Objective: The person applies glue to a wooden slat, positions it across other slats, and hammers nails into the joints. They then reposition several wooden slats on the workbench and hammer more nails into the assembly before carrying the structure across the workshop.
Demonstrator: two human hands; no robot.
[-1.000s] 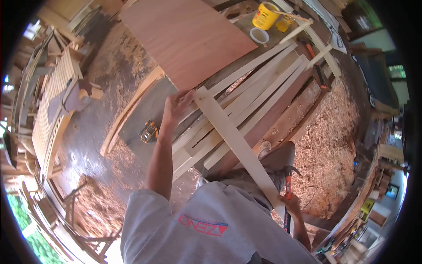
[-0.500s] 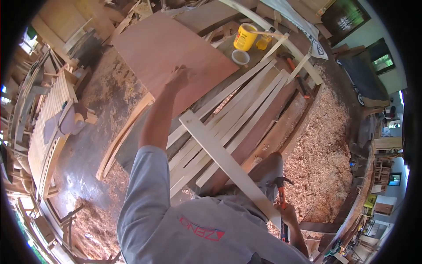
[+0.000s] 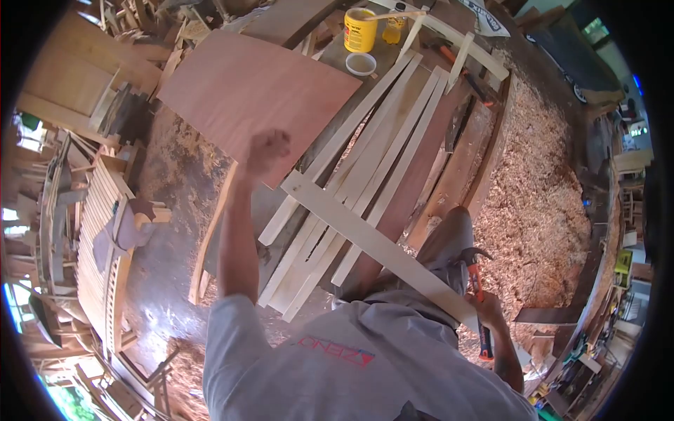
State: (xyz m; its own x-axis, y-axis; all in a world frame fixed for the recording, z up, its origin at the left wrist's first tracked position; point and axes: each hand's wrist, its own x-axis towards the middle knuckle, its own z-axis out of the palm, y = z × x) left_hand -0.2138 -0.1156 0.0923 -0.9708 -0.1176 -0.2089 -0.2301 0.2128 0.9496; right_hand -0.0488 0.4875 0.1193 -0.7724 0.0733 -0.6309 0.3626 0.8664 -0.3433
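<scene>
My left hand [image 3: 269, 149] is over the near part of the reddish-brown plywood sheet [image 3: 260, 88], blurred, its fingers curled in; what they hold, if anything, cannot be made out. At my right side, my right hand [image 3: 486, 310] is closed round the orange-and-black handle of a claw hammer [image 3: 475, 279], head up. A pale wooden slat [image 3: 379, 247] runs diagonally across my front, its lower end against my right hand. Several pale strips [image 3: 361, 165] lie lengthwise beyond and under it.
A yellow tub [image 3: 359, 31] with a stick across it, a white cup [image 3: 361, 64] and a yellow bottle [image 3: 394, 28] stand at the back. A second orange-handled tool [image 3: 477, 88] lies at the right. Wood shavings [image 3: 533, 210] cover the floor. A slatted wooden piece [image 3: 102, 259] is at the left.
My left hand has moved back toward me over the plywood. The view has shifted, so the bench items sit higher and my right hand with the hammer appears farther right.
</scene>
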